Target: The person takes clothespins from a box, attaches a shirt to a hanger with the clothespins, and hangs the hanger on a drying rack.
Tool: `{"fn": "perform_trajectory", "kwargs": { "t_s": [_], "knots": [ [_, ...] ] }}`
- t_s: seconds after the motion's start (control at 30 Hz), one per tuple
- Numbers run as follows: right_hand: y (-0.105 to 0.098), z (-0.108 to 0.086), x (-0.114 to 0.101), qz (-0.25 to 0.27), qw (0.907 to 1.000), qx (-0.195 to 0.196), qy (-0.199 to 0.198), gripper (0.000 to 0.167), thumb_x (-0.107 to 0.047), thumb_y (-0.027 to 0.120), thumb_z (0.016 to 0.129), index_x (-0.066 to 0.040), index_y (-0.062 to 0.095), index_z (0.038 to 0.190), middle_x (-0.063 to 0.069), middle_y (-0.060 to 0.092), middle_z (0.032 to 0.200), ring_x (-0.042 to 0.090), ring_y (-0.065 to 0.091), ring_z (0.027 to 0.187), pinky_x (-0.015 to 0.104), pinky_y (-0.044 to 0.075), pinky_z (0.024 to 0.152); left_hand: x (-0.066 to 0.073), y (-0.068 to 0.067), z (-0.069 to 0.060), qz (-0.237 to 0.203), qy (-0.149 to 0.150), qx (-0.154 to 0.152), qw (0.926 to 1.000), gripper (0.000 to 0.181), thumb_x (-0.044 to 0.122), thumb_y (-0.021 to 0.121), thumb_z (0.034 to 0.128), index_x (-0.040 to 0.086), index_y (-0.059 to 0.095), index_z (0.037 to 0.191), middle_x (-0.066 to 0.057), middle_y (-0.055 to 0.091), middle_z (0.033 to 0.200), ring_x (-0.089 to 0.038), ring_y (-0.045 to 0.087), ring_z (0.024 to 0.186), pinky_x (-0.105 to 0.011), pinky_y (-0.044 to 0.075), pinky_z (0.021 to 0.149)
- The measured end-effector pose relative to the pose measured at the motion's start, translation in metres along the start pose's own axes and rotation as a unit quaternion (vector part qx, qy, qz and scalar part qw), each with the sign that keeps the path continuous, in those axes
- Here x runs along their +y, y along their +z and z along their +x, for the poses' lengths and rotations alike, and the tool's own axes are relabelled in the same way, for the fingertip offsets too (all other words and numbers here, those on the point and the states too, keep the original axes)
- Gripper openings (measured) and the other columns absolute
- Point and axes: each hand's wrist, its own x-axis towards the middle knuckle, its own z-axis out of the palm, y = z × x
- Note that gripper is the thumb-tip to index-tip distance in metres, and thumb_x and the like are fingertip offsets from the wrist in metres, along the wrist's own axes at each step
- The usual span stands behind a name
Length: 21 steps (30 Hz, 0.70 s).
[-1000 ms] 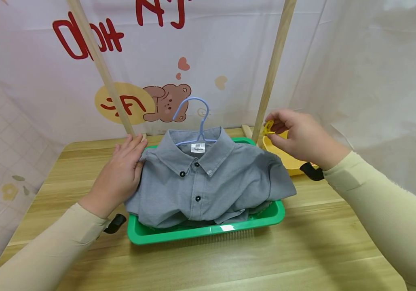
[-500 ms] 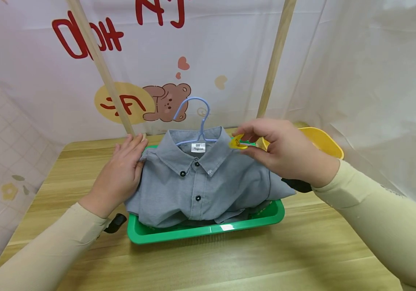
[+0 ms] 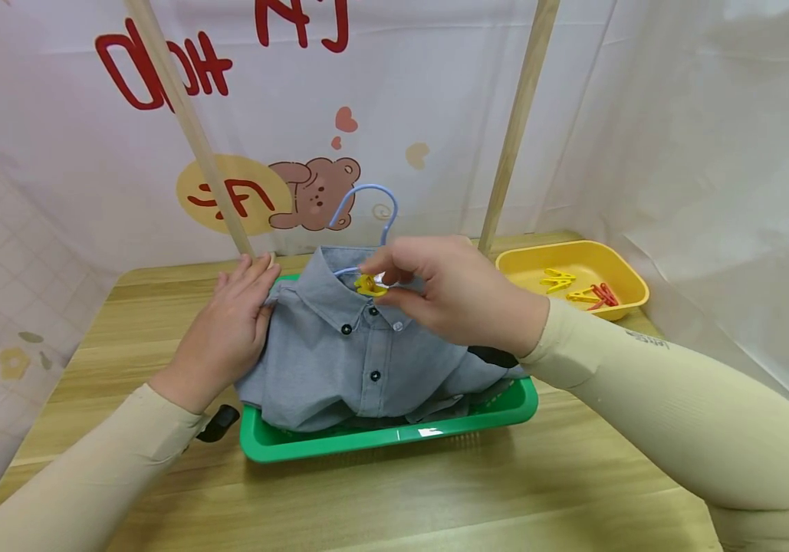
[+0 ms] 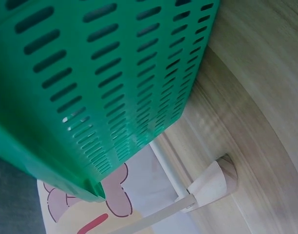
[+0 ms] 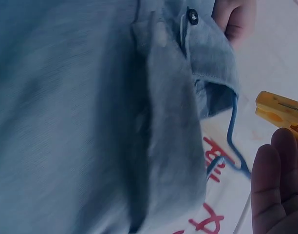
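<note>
A grey button-up shirt (image 3: 325,368) lies in a green basket (image 3: 394,438), with a blue hanger (image 3: 373,186) inside its collar. With straight fingers, my left hand (image 3: 225,330) rests along the shirt's left shoulder and the basket's left side. My right hand (image 3: 456,291) pinches a yellow clothespin (image 3: 369,285) between thumb and fingers, over the collar opening. The right wrist view also shows this clothespin (image 5: 280,114), apart from the shirt there. Behind the right hand, the right collar and part of the hanger are hidden. The left wrist view shows the basket's slotted wall (image 4: 115,87).
A yellow tray (image 3: 528,264) stands at the back right, holding yellow clothespins (image 3: 557,280) and red clothespins (image 3: 603,295). Two wooden poles, a left one (image 3: 190,126) and a right one (image 3: 520,126), rise behind the basket. A printed curtain (image 3: 422,92) hangs behind.
My right hand has moved left from beside the yellow tray to above the collar, carrying the yellow clothespin. The tray's contents have come into view. The left hand has stayed in place.
</note>
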Motion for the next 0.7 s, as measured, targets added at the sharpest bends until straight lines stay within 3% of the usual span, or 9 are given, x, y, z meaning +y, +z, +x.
{"fn": "perform_trajectory", "kwargs": {
  "t_s": [0.17,0.3,0.53,0.7],
  "knots": [
    [0.012,0.015,-0.004,-0.010,0.9999,-0.005,0.003,0.023,0.000,0.079,0.091,-0.007,0.074,0.113,0.001,0.081,0.106,0.010,0.076,0.085,0.024,0.059,0.071,0.000,0.000,0.000,0.002,0.003,0.003,1.0000,0.052,0.005,0.056,0.1046,-0.003,0.047,0.155,-0.024,0.042,0.165,-0.049,0.033,0.155,-0.073,0.027,0.122],
    [0.021,0.026,-0.009,-0.018,0.9997,-0.009,0.011,0.019,-0.005,0.080,0.092,-0.008,0.075,0.110,0.000,0.082,0.111,0.009,0.073,0.074,0.023,0.055,0.064,0.001,0.001,0.000,0.005,0.004,0.002,1.0000,0.051,0.005,0.056,0.1047,-0.004,0.048,0.154,-0.024,0.042,0.165,-0.049,0.033,0.155,-0.073,0.027,0.121],
    [0.037,0.044,-0.016,-0.044,0.9977,-0.033,0.040,0.017,-0.012,0.078,0.095,-0.010,0.076,0.112,-0.001,0.081,0.115,0.010,0.077,0.095,0.020,0.057,0.075,0.002,0.001,0.001,0.006,0.005,0.005,1.0000,0.051,0.005,0.057,0.1041,-0.004,0.048,0.154,-0.024,0.042,0.165,-0.048,0.034,0.155,-0.073,0.027,0.122],
    [0.048,0.055,-0.019,-0.060,0.9961,-0.048,0.043,0.011,-0.012,0.075,0.098,-0.008,0.074,0.108,0.000,0.081,0.116,0.012,0.077,0.098,0.021,0.058,0.079,0.002,0.001,0.001,0.004,0.005,0.006,1.0000,0.051,0.004,0.058,0.1033,-0.004,0.049,0.153,-0.025,0.043,0.164,-0.049,0.034,0.155,-0.073,0.028,0.121]
  ]
}}
